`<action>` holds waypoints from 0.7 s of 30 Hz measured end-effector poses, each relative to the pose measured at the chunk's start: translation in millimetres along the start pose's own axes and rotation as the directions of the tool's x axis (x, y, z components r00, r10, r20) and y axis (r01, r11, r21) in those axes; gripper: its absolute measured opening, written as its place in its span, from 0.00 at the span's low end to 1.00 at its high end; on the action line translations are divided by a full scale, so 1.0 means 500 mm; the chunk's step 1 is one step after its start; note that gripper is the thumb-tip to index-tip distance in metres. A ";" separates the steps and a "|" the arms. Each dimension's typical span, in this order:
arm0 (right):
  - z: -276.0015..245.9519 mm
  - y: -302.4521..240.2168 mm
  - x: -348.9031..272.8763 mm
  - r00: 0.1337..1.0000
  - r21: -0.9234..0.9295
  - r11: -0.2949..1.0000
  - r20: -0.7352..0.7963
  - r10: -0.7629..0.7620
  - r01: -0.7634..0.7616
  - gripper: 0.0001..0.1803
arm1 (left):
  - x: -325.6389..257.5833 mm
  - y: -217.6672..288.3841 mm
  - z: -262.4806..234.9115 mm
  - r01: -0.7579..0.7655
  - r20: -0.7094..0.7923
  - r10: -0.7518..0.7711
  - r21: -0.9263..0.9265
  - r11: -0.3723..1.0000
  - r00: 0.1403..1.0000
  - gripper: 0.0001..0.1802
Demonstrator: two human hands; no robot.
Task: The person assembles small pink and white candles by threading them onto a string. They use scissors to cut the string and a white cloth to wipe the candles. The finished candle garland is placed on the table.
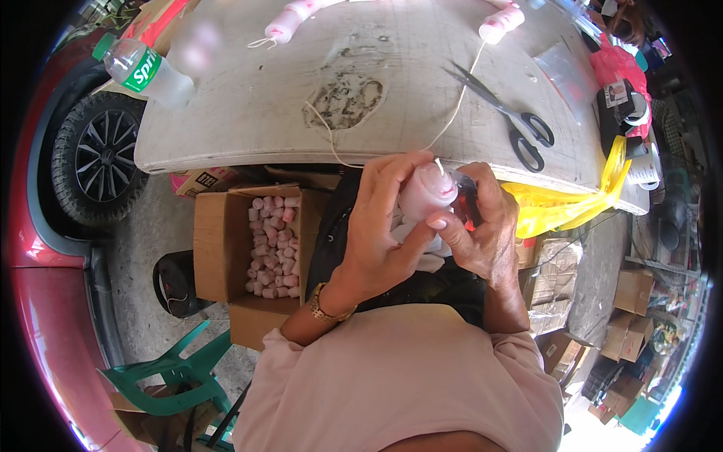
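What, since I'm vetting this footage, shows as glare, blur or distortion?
Head view, left: the red vehicle bows along the fisheye rim; head view, upper left: a pinkish patch is blurred, cause unclear; head view, lower right: a bright area washes out to white; head view, centre: the pink cylinder looks fairly sharp.

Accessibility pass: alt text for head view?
Left hand and right hand hold a pale pink cylinder with a white wick-like tip at a worn whitish table bearing black-handled scissors; at left, an open brown cardboard box holds small pink-and-white cylinders.
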State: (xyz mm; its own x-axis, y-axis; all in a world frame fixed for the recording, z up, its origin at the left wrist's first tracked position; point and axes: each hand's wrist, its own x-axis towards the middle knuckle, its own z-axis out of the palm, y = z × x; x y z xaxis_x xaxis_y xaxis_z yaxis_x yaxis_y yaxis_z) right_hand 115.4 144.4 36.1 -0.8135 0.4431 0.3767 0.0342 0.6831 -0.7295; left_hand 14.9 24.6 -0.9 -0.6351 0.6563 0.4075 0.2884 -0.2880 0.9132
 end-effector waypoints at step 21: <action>0.063 -0.014 -0.004 0.965 -0.301 0.947 -0.194 -0.178 0.114 0.16 | 0.007 -0.029 0.014 -0.242 -0.113 0.414 0.664 0.708 0.903 0.32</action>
State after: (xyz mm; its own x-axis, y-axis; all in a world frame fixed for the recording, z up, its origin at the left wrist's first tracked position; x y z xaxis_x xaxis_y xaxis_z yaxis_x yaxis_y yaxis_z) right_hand 98.5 120.6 22.7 -0.6780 0.4189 0.6040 0.1149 0.8720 -0.4758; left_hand 13.6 35.9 -13.0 -0.5350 0.3951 0.7467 0.8332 0.1005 0.5438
